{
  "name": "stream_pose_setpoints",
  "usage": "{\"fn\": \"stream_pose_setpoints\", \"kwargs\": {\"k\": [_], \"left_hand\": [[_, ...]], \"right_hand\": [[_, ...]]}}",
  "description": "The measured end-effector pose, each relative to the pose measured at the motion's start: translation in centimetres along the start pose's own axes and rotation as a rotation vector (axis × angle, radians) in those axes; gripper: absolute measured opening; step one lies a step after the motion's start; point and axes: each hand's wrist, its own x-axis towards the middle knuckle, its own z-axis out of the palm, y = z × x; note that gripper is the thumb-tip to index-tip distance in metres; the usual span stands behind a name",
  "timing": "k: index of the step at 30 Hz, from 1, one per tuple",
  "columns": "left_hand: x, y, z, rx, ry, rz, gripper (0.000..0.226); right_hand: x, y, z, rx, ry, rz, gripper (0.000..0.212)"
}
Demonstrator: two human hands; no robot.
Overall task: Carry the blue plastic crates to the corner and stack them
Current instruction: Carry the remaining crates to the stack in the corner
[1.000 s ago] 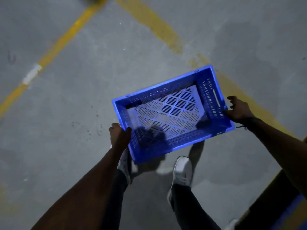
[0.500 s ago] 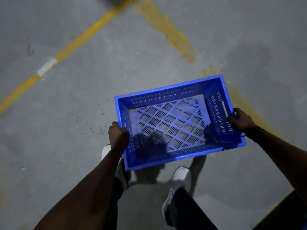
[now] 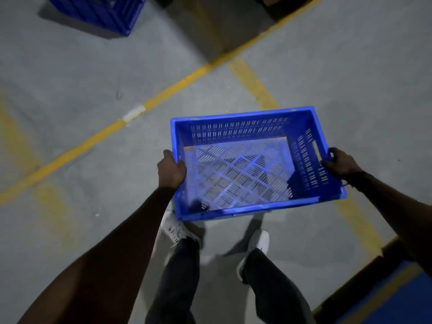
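Observation:
An empty blue plastic crate [image 3: 240, 118] with slotted walls and a lattice floor hangs level above the concrete floor, in front of my legs. My left hand [image 3: 170, 170] grips its left rim, fingers curled over the edge. My right hand [image 3: 340, 163] holds the right end wall by the handle slot. Another blue crate [image 3: 100, 12] rests on the floor at the top left, partly cut off by the frame edge.
Yellow painted lines [image 3: 93, 139] cross the grey floor diagonally and branch near the crate. A brown cardboard box [image 3: 210, 22] stands at the top centre. A dark raised edge with a blue surface [image 3: 383, 291] lies at the bottom right. My white shoes show below the crate.
The view has moved forward: the far blue crate and cardboard box have come into sight at the top. The carried crate has turned squarer to me, both hands still gripping it.

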Motion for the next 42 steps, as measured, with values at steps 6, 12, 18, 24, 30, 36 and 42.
{"fn": "stream_pose_setpoints", "kwargs": {"k": [6, 12, 18, 24, 30, 36, 42], "left_hand": [[-3.2, 5.5, -15.8, -0.144, -0.01, 0.012, 0.036], [-5.1, 10.4, -29.3, -0.374, 0.02, 0.059, 0.04], [-8.0, 16.6, -40.6, -0.466, 0.089, 0.16, 0.037], [-5.9, 16.1, -48.5, -0.519, 0.167, 0.147, 0.042], [0.1, 10.1, -54.3, -0.516, 0.215, 0.005, 0.04], [8.5, 4.2, -60.4, -0.355, 0.178, -0.079, 0.058], [15.8, 0.0, -66.5, -0.422, 0.188, -0.171, 0.035]], "right_hand": [[-8.2, -10.6, -10.2, -0.026, 0.051, -0.017, 0.055], [-15.8, -18.5, -18.4, -0.039, 0.089, -0.003, 0.069], [-21.5, -25.0, -24.0, -0.014, 0.144, 0.006, 0.072], [-24.1, -33.6, -28.8, -0.029, 0.204, -0.061, 0.068], [-25.8, -45.3, -30.1, -0.006, 0.245, -0.229, 0.054], [-25.2, -57.6, -28.9, 0.034, 0.227, -0.394, 0.071], [-22.2, -70.5, -27.4, 0.025, 0.242, -0.433, 0.053]]}}
